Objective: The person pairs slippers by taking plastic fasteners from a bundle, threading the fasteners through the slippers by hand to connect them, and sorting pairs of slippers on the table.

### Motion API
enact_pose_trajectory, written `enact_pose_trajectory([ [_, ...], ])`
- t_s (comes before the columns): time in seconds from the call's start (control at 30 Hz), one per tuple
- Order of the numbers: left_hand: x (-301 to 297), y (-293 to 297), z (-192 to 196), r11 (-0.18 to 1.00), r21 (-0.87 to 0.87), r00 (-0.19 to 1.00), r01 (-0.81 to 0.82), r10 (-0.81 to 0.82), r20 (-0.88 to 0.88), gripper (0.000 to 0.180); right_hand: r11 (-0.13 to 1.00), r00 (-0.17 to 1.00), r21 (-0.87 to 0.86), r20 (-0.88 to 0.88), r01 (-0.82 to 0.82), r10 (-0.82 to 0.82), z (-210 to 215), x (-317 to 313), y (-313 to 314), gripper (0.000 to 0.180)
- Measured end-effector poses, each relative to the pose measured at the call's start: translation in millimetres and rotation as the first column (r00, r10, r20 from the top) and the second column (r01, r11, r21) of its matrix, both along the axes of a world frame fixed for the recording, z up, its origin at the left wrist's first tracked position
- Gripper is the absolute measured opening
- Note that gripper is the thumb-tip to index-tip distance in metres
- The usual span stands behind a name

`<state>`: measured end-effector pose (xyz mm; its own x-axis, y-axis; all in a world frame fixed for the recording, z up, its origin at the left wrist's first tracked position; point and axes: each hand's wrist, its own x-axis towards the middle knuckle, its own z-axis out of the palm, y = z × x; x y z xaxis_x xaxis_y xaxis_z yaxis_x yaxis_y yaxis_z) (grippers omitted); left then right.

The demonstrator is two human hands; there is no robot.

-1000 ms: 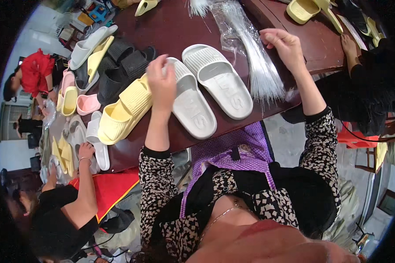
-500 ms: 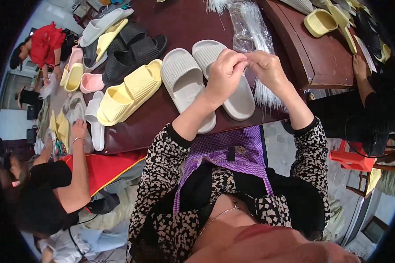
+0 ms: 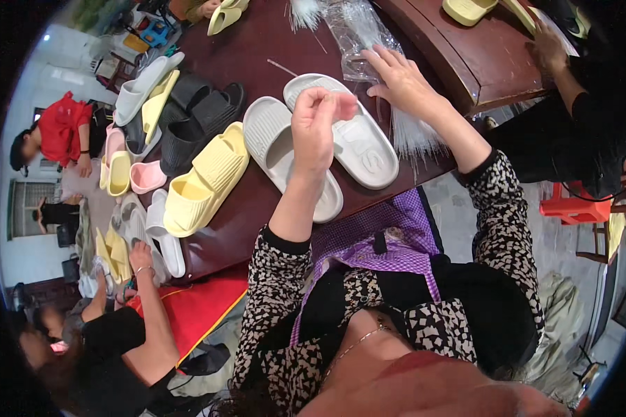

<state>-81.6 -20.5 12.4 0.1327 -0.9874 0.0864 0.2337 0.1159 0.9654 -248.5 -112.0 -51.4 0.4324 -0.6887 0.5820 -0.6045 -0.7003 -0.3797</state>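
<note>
Two grey slide sandals lie side by side on the dark red table [image 3: 275, 42] before me. The left grey slide [image 3: 263, 128] is strap up; the right grey slide [image 3: 366, 149] shows its underside with raised marks. My left hand [image 3: 314, 132] is over the pair, thumb and fingers pinched together and partly blurred; what they hold, if anything, I cannot make out. My right hand [image 3: 407, 87] is open, fingers spread, above a bundle of thin white plastic strands [image 3: 414, 139] and a clear plastic bag [image 3: 358, 31]. A thin pale strand [image 3: 280, 67] lies near the right slide's toe.
Left of the pair are yellow slides [image 3: 209, 181], black slides [image 3: 202, 125], a pink slide [image 3: 147, 177] and other pairs. A co-worker's hand [image 3: 143, 257] touches slides at the left. At the right stands another table [image 3: 459, 48] with a co-worker's hand [image 3: 549, 48]; a red stool [image 3: 574, 205] is below.
My hands were together over the right grey slide; now they are apart, the right one opened toward the strands. That slide, strap up before, now lies underside up.
</note>
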Motion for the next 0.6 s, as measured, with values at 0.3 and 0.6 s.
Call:
enact_pose_trajectory([
  [0.3,52.2,87.9,-1.4,0.975,0.219,0.998,0.034,-0.021,-0.064,0.005,0.941,0.96,0.299,-0.27,0.158,-0.075,-45.4,2.2,-27.9,0.053],
  [0.6,143.6,207.9,40.9,0.929,0.146,0.926,-0.34,0.358,-0.123,0.016,0.971,0.964,0.172,-0.237,0.164,-0.121,-49.1,-10.9,-36.4,0.049],
])
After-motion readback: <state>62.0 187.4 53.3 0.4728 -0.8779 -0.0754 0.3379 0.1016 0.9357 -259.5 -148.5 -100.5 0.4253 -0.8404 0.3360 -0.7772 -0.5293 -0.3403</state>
